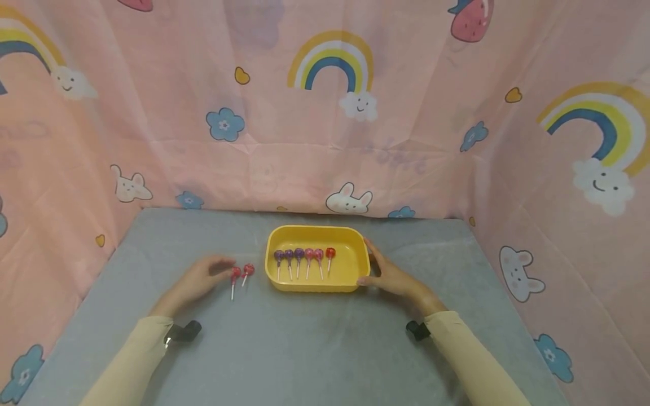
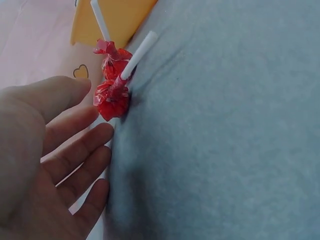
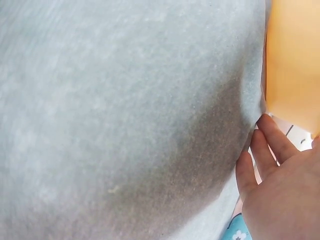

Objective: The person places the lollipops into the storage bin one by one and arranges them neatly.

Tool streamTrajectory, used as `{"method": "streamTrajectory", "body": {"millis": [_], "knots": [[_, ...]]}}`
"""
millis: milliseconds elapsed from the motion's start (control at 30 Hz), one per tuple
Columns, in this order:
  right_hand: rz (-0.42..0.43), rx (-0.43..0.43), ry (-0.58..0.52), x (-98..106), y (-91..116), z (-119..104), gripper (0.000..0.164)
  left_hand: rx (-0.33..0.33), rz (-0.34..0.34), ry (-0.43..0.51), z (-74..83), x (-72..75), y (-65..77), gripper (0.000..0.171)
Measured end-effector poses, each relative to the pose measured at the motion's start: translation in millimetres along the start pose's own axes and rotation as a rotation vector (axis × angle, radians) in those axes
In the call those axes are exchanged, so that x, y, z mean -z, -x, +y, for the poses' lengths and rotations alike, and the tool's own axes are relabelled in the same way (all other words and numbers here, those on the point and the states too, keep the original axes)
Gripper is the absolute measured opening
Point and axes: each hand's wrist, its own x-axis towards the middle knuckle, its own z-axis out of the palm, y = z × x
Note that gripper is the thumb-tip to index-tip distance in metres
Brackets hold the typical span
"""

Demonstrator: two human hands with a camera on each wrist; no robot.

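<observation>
On the grey table, my left hand (image 1: 207, 276) has its thumb and fingers spread apart beside a red-wrapped lollipop (image 2: 111, 100), fingertips right at its head. A second red lollipop (image 1: 248, 269) lies just past it, toward the tray. Both have white sticks. My right hand (image 1: 388, 276) holds the right end of a yellow tray (image 1: 317, 287), thumb at the near corner and fingers along the end wall. Inside the tray stands a row of lollipops: three purple ones (image 1: 289, 255) at the left, two pink ones (image 1: 309, 255), then a red one (image 1: 330, 253).
The grey tabletop (image 1: 304, 349) runs up to a pink cloth backdrop (image 1: 284, 169) printed with rainbows and rabbits, at the back and both sides. A dark wrist strap (image 1: 184, 331) shows at the left sleeve, another strap (image 1: 418, 330) at the right.
</observation>
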Motion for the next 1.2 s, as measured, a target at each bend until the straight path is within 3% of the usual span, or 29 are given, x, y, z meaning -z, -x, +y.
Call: {"method": "streamTrajectory", "body": {"millis": [433, 900, 1200], "knots": [[-0.022, 0.009, 0.002, 3.4, 0.4, 4.2, 0.113, -0.031, -0.019, -0.018, -3.4, -2.8, -1.9, 0.044], [-0.024, 0.015, -0.014, 1.4, 1.1, -1.0, 0.109, -0.116, 0.025, -0.031, -8.6, -6.5, -7.0, 0.037], [-0.022, 0.021, -0.029, -0.1, -0.3, -0.1, 0.109, -0.127, 0.051, -0.045, -12.8, -10.1, -9.1, 0.032]]}}
